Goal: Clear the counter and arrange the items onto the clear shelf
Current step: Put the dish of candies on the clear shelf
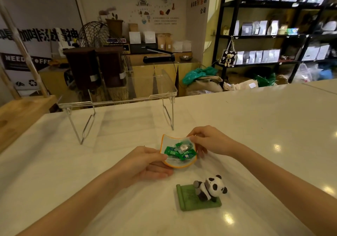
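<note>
A small white dish with an orange rim (pixel 167 141) holds several green candy packets (pixel 187 155) and sits mid-counter. My left hand (pixel 145 162) grips the dish's near-left edge, thumb on the rim and fingers beneath. My right hand (pixel 209 141) pinches its far-right corner. A panda figurine on a green mat (pixel 206 192) stands on the counter just in front of the dish. The clear shelf (pixel 127 97), with wire legs and nothing on it, stands behind the dish at the counter's far edge.
The white counter (pixel 273 126) stretches to the right. A wooden board (pixel 20 115) lies at the left edge. Beyond the counter are brown bins, a wire basket, bags on the floor and black shelving with pouches (pixel 264 28).
</note>
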Demonstrator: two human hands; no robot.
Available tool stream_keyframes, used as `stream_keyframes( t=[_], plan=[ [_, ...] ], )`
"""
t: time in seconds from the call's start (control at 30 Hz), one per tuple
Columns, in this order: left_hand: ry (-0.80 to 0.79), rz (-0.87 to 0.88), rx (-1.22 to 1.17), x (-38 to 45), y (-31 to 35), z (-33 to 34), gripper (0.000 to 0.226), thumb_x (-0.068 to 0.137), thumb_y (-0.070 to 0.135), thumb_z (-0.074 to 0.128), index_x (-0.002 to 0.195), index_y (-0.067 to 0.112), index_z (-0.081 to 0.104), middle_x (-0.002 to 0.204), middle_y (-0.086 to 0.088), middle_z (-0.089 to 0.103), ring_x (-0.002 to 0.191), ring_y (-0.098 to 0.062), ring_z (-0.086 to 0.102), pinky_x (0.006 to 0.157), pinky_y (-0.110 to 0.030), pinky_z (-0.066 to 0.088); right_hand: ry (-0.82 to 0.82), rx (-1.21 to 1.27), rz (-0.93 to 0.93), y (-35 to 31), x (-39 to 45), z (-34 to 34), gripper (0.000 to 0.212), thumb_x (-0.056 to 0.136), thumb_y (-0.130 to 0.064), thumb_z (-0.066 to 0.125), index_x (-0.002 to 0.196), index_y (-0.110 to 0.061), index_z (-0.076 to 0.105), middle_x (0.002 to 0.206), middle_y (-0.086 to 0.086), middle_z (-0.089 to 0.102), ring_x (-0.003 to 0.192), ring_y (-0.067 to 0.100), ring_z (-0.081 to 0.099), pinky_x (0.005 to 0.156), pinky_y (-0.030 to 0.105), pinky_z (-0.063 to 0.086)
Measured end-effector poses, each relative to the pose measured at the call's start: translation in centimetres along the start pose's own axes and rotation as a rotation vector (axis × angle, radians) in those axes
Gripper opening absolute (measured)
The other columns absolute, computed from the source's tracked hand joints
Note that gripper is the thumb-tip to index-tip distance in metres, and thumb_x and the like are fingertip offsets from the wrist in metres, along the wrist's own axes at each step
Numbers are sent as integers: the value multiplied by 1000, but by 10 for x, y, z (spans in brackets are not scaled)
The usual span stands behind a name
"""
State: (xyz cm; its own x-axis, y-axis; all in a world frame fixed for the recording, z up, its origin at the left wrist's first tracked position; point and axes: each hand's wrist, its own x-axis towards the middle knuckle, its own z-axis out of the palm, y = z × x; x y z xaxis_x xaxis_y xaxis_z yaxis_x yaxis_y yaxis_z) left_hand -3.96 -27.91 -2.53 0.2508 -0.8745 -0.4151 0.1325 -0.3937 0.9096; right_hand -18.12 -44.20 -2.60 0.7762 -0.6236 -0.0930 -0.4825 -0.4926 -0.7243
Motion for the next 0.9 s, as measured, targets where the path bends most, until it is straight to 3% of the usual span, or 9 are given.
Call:
stream_keyframes(
  t=[0.13,0.23,0.4,0.57,0.63,0.73,0.83,0.9],
  plan=[
    [-6,43,1,-4,9,0,18,82,12,60,94,0,68,89,-21,74,78,-24,73,66,-26,60,1,16,-27,-8,0,-9,23,92,-13,44,101,-2,62,52,-1,60,43,10,52,49,20,46],
    [23,109,-36,-12,24,2,16,80,15,62,87,3,69,84,-19,75,76,-22,73,59,-21,59,45,54,-65,-20,0,-22,21,91,-12,45,97,-5,64,42,-6,58,41,8,51,51,23,46],
    [85,260,-119,-28,53,4,28,64,26,68,83,5,71,80,-17,76,73,-21,73,52,-18,58,148,144,-183,-51,1,-50,22,91,-13,47,97,-6,67,55,5,58,42,9,50,47,18,44],
    [140,417,-131,-36,91,-2,25,58,29,67,75,10,71,71,-12,76,68,-20,73,52,-19,58,216,211,-297,-87,17,-75,19,91,-13,48,91,-10,67,66,12,61,42,6,51,43,14,45],
    [161,456,-134,-31,106,-8,28,59,29,67,77,7,70,71,-11,76,69,-20,73,54,-19,58,237,236,-310,-100,29,-83,19,91,-14,48,90,-11,67,67,8,62,49,9,58,53,22,52],
    [179,479,-152,-16,127,-20,28,68,26,67,83,3,69,72,-11,76,70,-20,73,57,-20,59,282,255,-305,-114,56,-91,16,91,-17,49,90,-14,65,78,5,68,80,37,67,77,46,56],
    [194,468,-181,6,143,-32,27,79,20,64,91,-4,66,73,-13,76,70,-20,73,57,-20,59,377,210,-268,-120,93,-95,21,91,-20,51,104,-8,61,83,5,68,78,26,68,63,33,56],
    [212,458,-203,22,151,-38,28,80,18,64,92,-6,65,68,-13,75,66,-20,73,54,-19,58,434,167,-263,-120,116,-95,18,90,-21,52,98,-9,62,76,3,67,68,18,65,52,24,49]
  ],
)
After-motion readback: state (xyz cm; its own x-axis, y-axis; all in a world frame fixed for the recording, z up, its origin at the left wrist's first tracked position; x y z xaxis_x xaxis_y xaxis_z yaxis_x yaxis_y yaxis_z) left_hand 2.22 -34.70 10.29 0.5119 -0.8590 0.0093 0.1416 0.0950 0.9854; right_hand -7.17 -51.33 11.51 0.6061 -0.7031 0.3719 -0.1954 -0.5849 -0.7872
